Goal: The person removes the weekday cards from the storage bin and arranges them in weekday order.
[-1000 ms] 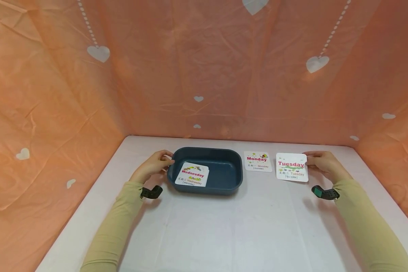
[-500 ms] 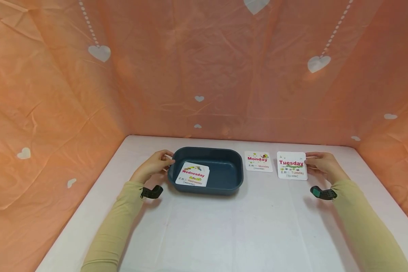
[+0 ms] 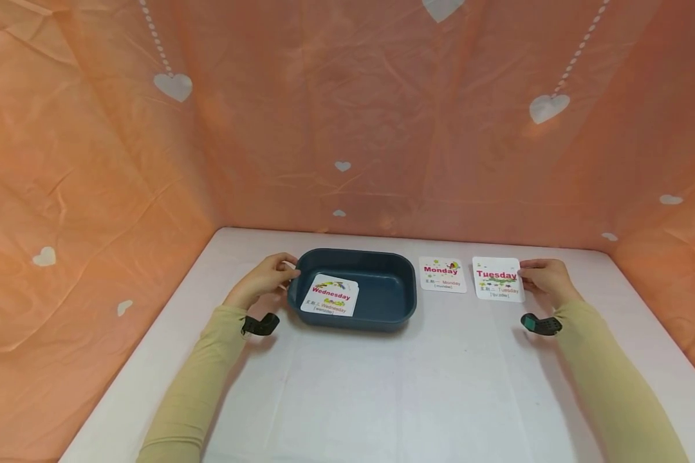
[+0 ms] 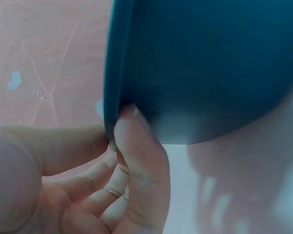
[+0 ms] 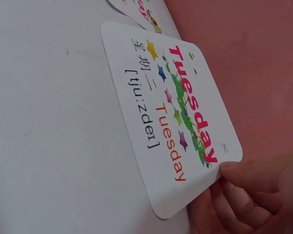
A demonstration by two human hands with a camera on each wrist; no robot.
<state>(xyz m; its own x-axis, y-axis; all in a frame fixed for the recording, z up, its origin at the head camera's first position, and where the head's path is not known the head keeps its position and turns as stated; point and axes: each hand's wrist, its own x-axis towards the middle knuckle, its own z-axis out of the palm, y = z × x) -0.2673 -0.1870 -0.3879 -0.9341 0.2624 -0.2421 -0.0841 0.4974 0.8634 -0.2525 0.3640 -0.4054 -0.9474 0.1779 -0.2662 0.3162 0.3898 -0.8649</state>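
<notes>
A dark blue rectangular tray [image 3: 390, 325] with rounded corners stands at the back of the table. My left hand [image 3: 266, 278] pinches its left rim between thumb and index finger, as the left wrist view shows close up. Inside the tray, at its left end, lies a white Wednesday card [image 3: 330, 296]. My right hand [image 3: 550, 280] pinches the right edge of a white Tuesday card [image 5: 171, 126], thumb on the printed face and fingers behind. The card faces up, tilted in the right wrist view. Left of it a Monday card [image 3: 443, 274] lies flat on the table.
The white-covered table [image 3: 417, 392] is bounded at the back and sides by an orange cloth [image 3: 394, 141] printed with pale hearts. Close behind the tray and cards the cloth rises from the table's back edge. Black straps [image 3: 260, 324] circle both wrists.
The Tuesday card has levelled and shifted slightly toward the back, with my right hand and forearm moving a little left. My left hand keeps its pinch on the tray rim.
</notes>
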